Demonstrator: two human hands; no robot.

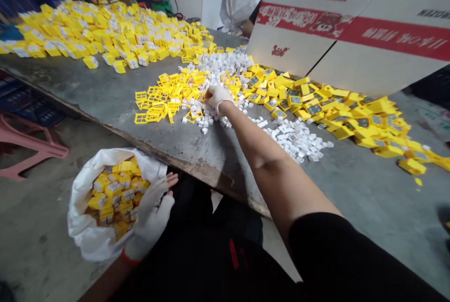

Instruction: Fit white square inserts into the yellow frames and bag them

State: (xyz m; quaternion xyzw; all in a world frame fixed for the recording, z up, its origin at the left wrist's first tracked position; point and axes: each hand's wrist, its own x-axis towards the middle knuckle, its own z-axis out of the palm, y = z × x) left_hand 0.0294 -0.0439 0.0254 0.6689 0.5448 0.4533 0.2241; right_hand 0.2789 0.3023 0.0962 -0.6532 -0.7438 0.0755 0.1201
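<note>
— Grey sheet-metal table top (pixel 105 91), worn along its near edge: entry one. What stands beyond the right hand (pixel 218 98)?

— A white cardboard carton panel with a red printed band (pixel 298 44), upright ahead of the grip and to its right. Ahead and to the left of the grip lies a broad heap of yellow rectangular box pieces (pixel 105 25).

— And nearer the person?

— Behind the grip, below the table edge, a white woven sack (pixel 84 208) packed with small yellow boxes (pixel 112 194). The gloved left hand (pixel 151 213) hovers open at its mouth, fingers spread, holding nothing.

— Around the grip itself?

— Just to its left, yellow lattice plastic frames (pixel 146 107). Directly ahead, a drift of small white cubes (pixel 214 65).

— State of the grip?

— Right glove curled down among the white cubes, fingers closed; whether it holds any, I cannot tell. Handling note: short, low pinches keep loose cubes from scattering into the frames.
</note>
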